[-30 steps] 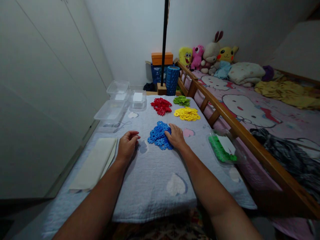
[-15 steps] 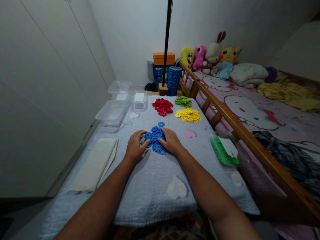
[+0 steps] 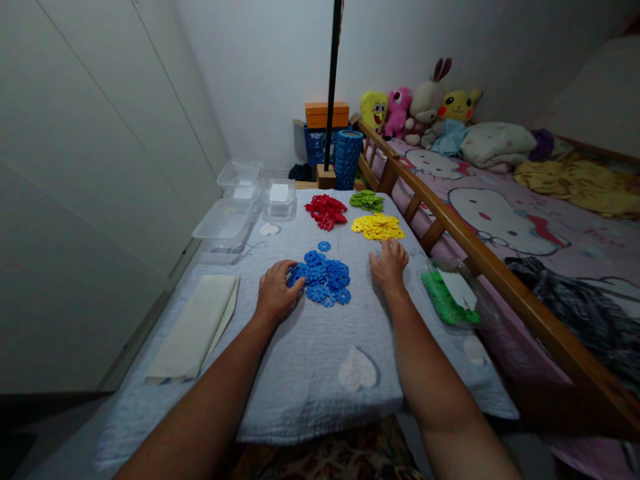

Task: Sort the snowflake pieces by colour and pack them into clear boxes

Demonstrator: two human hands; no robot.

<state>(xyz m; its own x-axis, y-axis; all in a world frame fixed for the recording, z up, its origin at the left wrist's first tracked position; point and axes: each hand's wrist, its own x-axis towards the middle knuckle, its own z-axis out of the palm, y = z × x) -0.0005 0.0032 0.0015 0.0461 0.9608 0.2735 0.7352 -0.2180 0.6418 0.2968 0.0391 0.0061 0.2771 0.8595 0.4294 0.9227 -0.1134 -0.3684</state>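
A pile of blue flower-shaped discs (image 3: 325,275) lies on the pale blue quilted cloth (image 3: 310,347). My left hand (image 3: 277,291) rests palm down against the pile's left edge, fingers curled onto the nearest blue discs. My right hand (image 3: 389,263) lies flat on the cloth to the right of the pile, fingers spread and pointing toward the yellow disc pile (image 3: 377,227). Farther back sit a red pile (image 3: 326,210) and a light green pile (image 3: 366,199). One blue disc (image 3: 324,246) lies apart, just behind the blue pile.
Clear plastic tubs and lids (image 3: 239,193) stand at the back left. A clear tub with green discs (image 3: 447,297) sits at the right edge. A folded cream cloth (image 3: 197,325) lies at left. A wooden bed rail (image 3: 465,247), black pole (image 3: 333,80) and plush toys (image 3: 417,103) border the surface.
My right hand has lifted off the blue pile and moved right toward the yellow pile. My left hand stays at the blue pile's left edge, and the pile has spread out again.
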